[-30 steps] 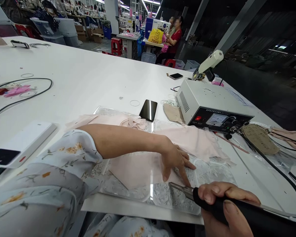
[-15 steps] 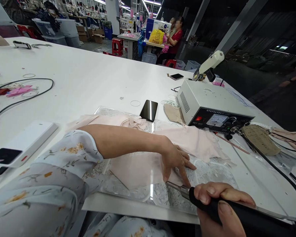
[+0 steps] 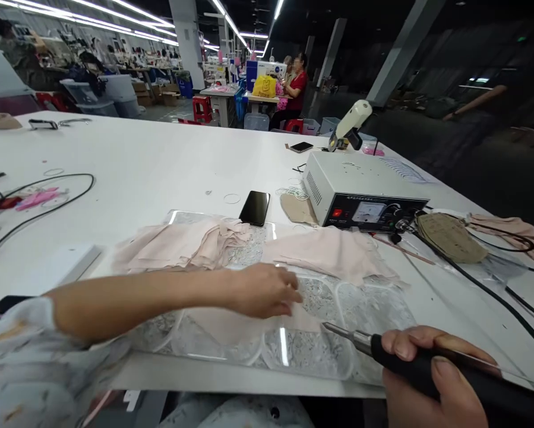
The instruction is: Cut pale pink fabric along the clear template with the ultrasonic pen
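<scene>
My left hand [image 3: 264, 291] reaches across the patterned board, fingers curled and pinched at the edge of a pale pink fabric piece [image 3: 235, 327]. My forearm hides part of that piece, which lies flat. In my right hand [image 3: 440, 368] is a black-handled hand tool [image 3: 409, 368] with a narrow metal tip. The tip lies just beside the fabric's right corner; whether it touches the fabric I cannot tell. Behind my left hand, a stack of pink fabric pieces [image 3: 182, 244] and another pink fabric pile [image 3: 324, 252] rest on the board [image 3: 373, 309].
A grey power box [image 3: 365, 184] with a meter stands at the right, its black cable [image 3: 467, 282] running along the table. A phone [image 3: 255, 208] lies behind the fabric. Another cable [image 3: 44, 211] curls at the left. A person in red [image 3: 297, 89] sits in the background.
My left hand has lifted from its spread, pressing pose, moved left and curled its fingers. The tool has drawn back a little from under it. The view has tilted up.
</scene>
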The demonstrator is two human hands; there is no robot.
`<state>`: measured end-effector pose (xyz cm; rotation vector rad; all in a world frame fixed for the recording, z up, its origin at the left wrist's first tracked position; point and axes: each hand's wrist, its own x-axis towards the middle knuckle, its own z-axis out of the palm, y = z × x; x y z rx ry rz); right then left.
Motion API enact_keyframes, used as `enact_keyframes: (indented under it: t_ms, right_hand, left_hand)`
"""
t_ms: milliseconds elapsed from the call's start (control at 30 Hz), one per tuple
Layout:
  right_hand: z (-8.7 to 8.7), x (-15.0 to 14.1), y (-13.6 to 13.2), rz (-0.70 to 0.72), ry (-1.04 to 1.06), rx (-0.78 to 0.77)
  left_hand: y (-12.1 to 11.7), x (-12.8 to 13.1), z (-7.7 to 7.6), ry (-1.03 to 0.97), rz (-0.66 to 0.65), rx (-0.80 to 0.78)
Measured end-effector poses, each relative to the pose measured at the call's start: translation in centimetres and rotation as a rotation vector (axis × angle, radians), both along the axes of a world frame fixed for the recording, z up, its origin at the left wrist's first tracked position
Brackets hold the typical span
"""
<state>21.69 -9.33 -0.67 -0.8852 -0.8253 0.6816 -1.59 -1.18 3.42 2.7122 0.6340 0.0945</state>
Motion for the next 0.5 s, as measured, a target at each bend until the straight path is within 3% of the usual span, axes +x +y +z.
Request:
enact_keyframes:
  t_ms: [100, 233, 333, 500]
  right_hand:
    - [-0.1, -0.3, 0.5, 0.037, 0.015, 0.006]
    - [-0.5, 0.8, -0.5, 0.080, 0.024, -0.028]
    - [-1.1, 2.3, -2.0, 0.207, -0.033, -0.065]
    - [-0.6, 2.3, -2.3, 0.086, 0.217, -0.055]
  left_hand:
    - [-3.1, -1.5, -2.0, 0.025, 0.161, 0.108]
    - [-5.5, -2.3, -4.2, -0.045, 0.158, 0.187]
    - [-6.1, -2.4, -4.1, -0.054, 0.097, 0.152]
    - [-6.7, -2.8, -3.3, -0.054, 0.157, 0.132]
